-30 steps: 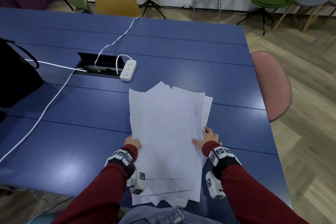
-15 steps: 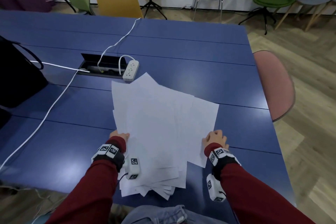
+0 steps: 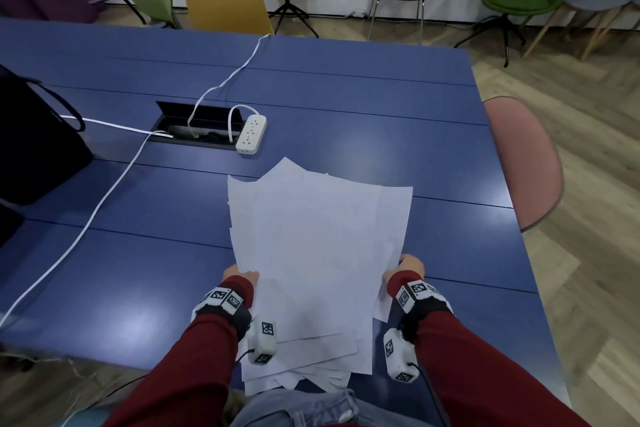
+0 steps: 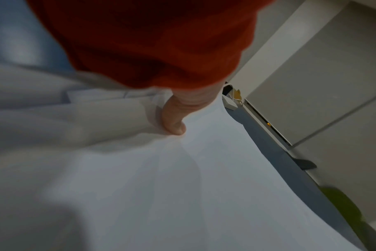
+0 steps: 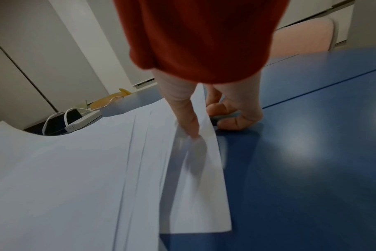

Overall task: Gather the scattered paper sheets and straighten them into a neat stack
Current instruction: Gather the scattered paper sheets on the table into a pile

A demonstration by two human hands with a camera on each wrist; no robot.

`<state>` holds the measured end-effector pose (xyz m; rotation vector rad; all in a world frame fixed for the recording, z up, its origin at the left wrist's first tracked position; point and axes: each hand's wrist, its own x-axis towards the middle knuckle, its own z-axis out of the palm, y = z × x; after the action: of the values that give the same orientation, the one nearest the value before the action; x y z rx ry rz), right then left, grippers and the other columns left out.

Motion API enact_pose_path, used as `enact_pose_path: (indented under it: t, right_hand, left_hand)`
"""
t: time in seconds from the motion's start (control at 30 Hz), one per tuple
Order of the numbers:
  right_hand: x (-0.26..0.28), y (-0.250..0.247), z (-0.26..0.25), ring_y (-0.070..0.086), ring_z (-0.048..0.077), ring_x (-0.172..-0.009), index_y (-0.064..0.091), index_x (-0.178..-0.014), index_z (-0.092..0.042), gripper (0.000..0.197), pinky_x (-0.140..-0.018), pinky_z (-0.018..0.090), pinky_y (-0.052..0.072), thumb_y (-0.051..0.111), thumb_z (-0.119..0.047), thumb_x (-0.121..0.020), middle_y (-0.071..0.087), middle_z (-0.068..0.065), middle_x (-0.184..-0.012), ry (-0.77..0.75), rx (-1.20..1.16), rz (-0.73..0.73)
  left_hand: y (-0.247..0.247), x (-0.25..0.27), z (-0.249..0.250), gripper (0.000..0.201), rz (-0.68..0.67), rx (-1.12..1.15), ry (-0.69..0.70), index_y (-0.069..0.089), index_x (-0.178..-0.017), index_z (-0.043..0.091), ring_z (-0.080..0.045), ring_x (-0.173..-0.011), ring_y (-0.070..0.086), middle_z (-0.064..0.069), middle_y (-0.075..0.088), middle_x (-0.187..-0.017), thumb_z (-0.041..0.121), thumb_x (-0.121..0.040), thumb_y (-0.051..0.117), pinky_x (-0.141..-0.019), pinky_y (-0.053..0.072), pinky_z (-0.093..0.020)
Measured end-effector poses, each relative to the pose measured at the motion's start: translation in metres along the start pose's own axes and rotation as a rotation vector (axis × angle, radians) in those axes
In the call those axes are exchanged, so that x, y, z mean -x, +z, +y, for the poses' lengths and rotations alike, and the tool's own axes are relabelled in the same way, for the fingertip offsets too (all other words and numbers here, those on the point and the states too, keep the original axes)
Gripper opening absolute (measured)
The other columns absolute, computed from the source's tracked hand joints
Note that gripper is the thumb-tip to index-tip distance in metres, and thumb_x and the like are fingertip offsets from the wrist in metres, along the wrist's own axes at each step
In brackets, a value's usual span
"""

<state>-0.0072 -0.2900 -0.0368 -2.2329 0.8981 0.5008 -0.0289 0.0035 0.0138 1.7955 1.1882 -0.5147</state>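
From overhead, the paper sheets point(image 3: 318, 253) have drawn back into a narrower bundle than half a second ago, when they fanned wide across the blue bench point(image 3: 363, 107); I'd say the squaring-up is working, though corners stick out unevenly. The left hand point(image 3: 240, 277) and right hand point(image 3: 410, 265) flank the pile. Left wrist: the thumb point(image 4: 174, 117) presses on top, a pinching grip. Right wrist: the thumb point(image 5: 187, 117) lies on the sheets, fingers point(image 5: 232, 115) curled under the edge.

Blue table point(image 3: 346, 107): paper sheets point(image 3: 318, 253), power strip point(image 3: 251, 134).
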Motion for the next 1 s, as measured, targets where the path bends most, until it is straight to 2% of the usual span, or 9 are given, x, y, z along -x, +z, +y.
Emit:
enact_pose_path:
  t: [0.1,0.3,0.37,0.43,0.5,0.57,0.77,0.9,1.0]
  right_hand:
    - [0.005,0.001,-0.004,0.058,0.036,-0.103,0.065,-0.099,-0.005,0.027,-0.090,0.034,0.050,0.065,-0.014,-0.073,0.050,0.017,-0.124,-0.040,0.062,0.001]
    - [0.022,0.010,0.000,0.052,0.033,-0.112,0.050,-0.115,-0.005,0.038,-0.096,0.044,0.045,0.057,0.001,-0.078,0.035,0.010,-0.132,-0.161,0.120,0.011]
    - [0.026,0.015,0.002,0.058,0.035,-0.106,0.048,-0.116,-0.003,0.039,-0.094,0.039,0.045,0.055,0.002,-0.078,0.038,0.012,-0.133,-0.224,0.118,0.021]
    - [0.027,0.017,0.001,0.056,0.035,-0.111,0.047,-0.117,-0.003,0.038,-0.095,0.039,0.044,0.055,-0.002,-0.079,0.043,0.015,-0.131,-0.223,0.135,0.017]
    - [0.027,0.016,-0.003,0.054,0.035,-0.114,0.048,-0.115,-0.005,0.036,-0.095,0.039,0.044,0.056,-0.007,-0.080,0.052,0.017,-0.125,-0.183,0.156,0.004]
    - [0.030,0.014,-0.005,0.056,0.037,-0.111,0.049,-0.113,-0.007,0.033,-0.094,0.040,0.046,0.055,-0.014,-0.081,0.057,0.019,-0.120,-0.129,0.177,-0.005]
    - [0.029,0.017,-0.011,0.044,0.031,-0.121,0.056,-0.114,-0.009,0.028,-0.096,0.042,0.041,0.046,-0.005,-0.088,0.047,0.010,-0.131,-0.061,0.290,0.098]
    - [0.026,0.019,-0.015,0.053,0.036,-0.116,0.047,-0.119,0.002,0.032,-0.094,0.045,0.045,0.030,0.002,-0.092,0.052,0.020,-0.128,-0.046,0.168,0.123]
    - [0.027,0.015,-0.017,0.056,0.038,-0.113,0.048,-0.118,0.001,0.029,-0.094,0.044,0.047,0.039,-0.001,-0.090,0.057,0.024,-0.123,0.013,0.108,0.036]
  left_hand:
    - [-0.004,0.004,-0.005,0.042,0.059,-0.366,0.206,0.036,-0.141,0.004,-0.023,-0.140,0.033,-0.011,0.036,-0.151,0.018,-0.102,0.027,-0.114,0.027,-0.028]
    - [-0.007,-0.003,-0.008,0.045,-0.002,-0.532,0.240,0.031,-0.144,0.006,-0.024,-0.141,0.032,-0.010,0.035,-0.152,0.018,-0.101,0.027,-0.112,0.029,-0.026]
    - [-0.003,-0.006,-0.010,0.045,-0.021,-0.477,0.187,0.033,-0.144,0.005,-0.026,-0.138,0.036,-0.011,0.038,-0.150,0.016,-0.100,0.036,-0.094,0.044,-0.017]
    - [-0.004,-0.004,-0.008,0.048,-0.075,-0.496,0.166,0.035,-0.142,0.004,-0.028,-0.134,0.043,-0.014,0.043,-0.146,0.015,-0.097,0.045,-0.065,0.044,-0.012]
    - [-0.004,-0.006,-0.006,0.044,-0.052,-0.629,0.230,0.036,-0.142,0.004,-0.026,-0.137,0.038,-0.013,0.039,-0.149,0.015,-0.100,0.036,-0.089,0.044,-0.019]
    - [-0.007,-0.003,-0.004,0.043,0.000,-0.628,0.279,0.035,-0.142,0.005,-0.023,-0.140,0.033,-0.010,0.035,-0.152,0.015,-0.102,0.027,-0.109,0.029,-0.022]
    - [-0.008,-0.002,-0.006,0.041,-0.058,-0.733,0.318,0.038,-0.140,0.006,-0.023,-0.138,0.037,-0.010,0.040,-0.149,0.015,-0.101,0.028,-0.108,0.029,-0.022]
    - [-0.009,0.004,-0.006,0.042,-0.045,-0.618,0.292,0.037,-0.141,0.004,-0.024,-0.139,0.035,-0.010,0.038,-0.150,0.013,-0.101,0.026,-0.111,0.027,-0.023]
    - [-0.010,0.005,-0.006,0.040,-0.063,-0.651,0.308,0.040,-0.138,0.005,-0.025,-0.135,0.039,-0.012,0.042,-0.147,0.014,-0.100,0.029,-0.108,0.031,-0.023]
